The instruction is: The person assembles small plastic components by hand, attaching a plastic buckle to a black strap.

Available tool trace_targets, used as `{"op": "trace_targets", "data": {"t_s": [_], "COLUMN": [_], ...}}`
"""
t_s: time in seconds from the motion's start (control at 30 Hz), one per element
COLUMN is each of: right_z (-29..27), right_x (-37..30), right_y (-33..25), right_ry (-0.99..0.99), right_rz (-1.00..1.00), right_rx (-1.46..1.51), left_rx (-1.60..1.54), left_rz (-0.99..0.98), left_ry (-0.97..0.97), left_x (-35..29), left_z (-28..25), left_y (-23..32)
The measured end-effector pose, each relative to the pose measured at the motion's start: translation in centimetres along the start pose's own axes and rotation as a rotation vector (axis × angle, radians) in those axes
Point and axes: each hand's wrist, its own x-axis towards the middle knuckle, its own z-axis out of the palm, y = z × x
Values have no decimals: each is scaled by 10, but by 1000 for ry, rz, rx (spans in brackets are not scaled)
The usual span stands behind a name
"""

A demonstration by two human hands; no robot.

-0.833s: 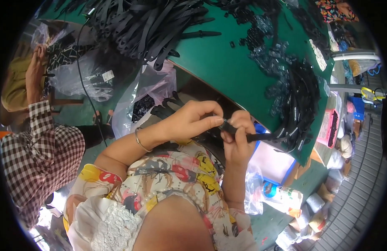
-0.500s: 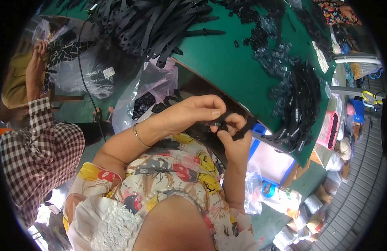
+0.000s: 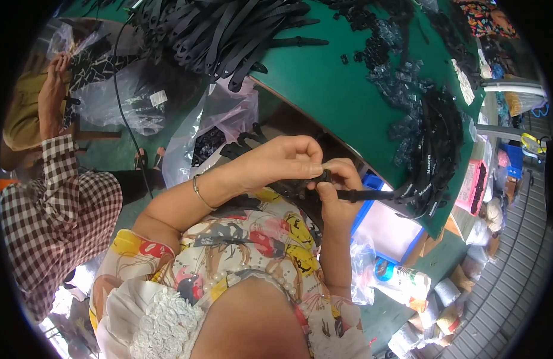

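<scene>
A black strap [image 3: 377,195] stretches rightward from my right hand [image 3: 339,188], which pinches it near one end in front of my chest. At that end sits a small black piece [image 3: 326,176], possibly a buckle, too small and dark to be sure. My left hand [image 3: 282,160] is closed at the same spot, thumb and forefinger pressed together on the small piece. The strap's far end runs toward a curved bundle of printed black straps [image 3: 429,158] on the green table [image 3: 330,84]. My fingers partly cover the joint between strap and piece.
A large pile of black straps [image 3: 228,36] covers the table's far left; small black parts [image 3: 375,57] in clear wrap lie on its right. A blue-rimmed tray [image 3: 384,234] stands below the table edge. To my left, a person in a checked shirt [image 3: 61,221] sits beside plastic bags [image 3: 124,99].
The strap at my right hand, bunched and dark before, now lies straight out to the right. My hands stay together, with slightly shifted fingers at the small black piece.
</scene>
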Motion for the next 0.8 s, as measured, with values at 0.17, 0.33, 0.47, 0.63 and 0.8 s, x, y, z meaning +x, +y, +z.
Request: {"op": "trace_targets", "data": {"t_s": [0.17, 0.33, 0.47, 0.63, 0.8], "right_z": [-6, -7, -14, -13, -15], "right_x": [4, 3, -4, -5, -3], "right_y": [-3, -12, -15, -27, -25], "right_ry": [-36, -48, 211, -15, -29], "right_rz": [-152, -184, -110, 398, 317], "right_rx": [-387, -547, -551, -282, -261], "left_rx": [120, 167, 333, 828, 985], "left_rz": [-61, -38, 42, 375, 461], "left_ry": [-86, -65, 12, 21, -10], "left_x": [-2, -4, -5, -1, 3], "left_z": [-3, 1, 4, -4, -6], "left_y": [3, 1, -2, -10, -8]}}
